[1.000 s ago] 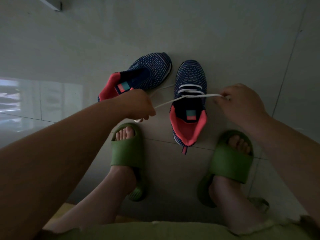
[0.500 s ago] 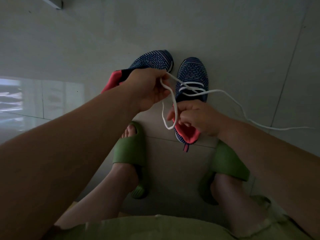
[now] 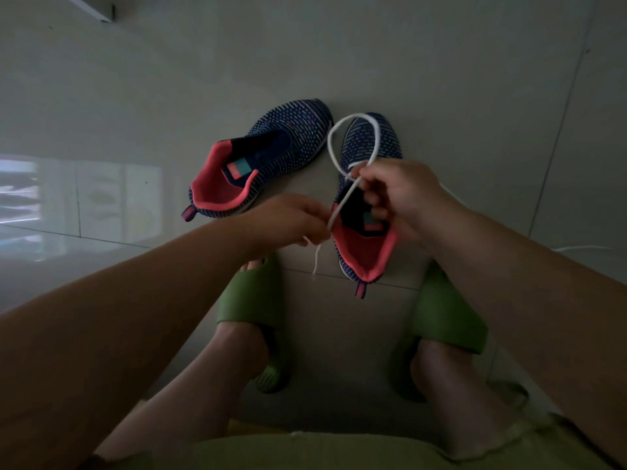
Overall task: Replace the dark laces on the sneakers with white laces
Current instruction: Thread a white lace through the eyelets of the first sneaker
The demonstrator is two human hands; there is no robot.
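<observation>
Two navy knit sneakers with coral lining stand on the tiled floor. The left sneaker (image 3: 268, 157) lies turned leftward with no lace visible in it. The right sneaker (image 3: 364, 252) points away from me, with a white lace (image 3: 330, 144) rising from it in a loop over its toe. My right hand (image 3: 400, 198) pinches the lace where the loop crosses, above the sneaker's tongue. My left hand (image 3: 288, 220) pinches the lace's near end, whose tip hangs down beside the sneaker's heel. The right hand hides the eyelets.
My feet in green slides (image 3: 258, 300) (image 3: 444, 320) rest on the floor just before the sneakers. Another stretch of white lace (image 3: 583, 247) trails on the floor at the right, behind my right arm. A bright window reflection lies on the tiles at left.
My left hand dropped from above the sneakers to beside the right sneaker's heel. My right hand rose slightly, and the lace now forms a loop over the toe.
</observation>
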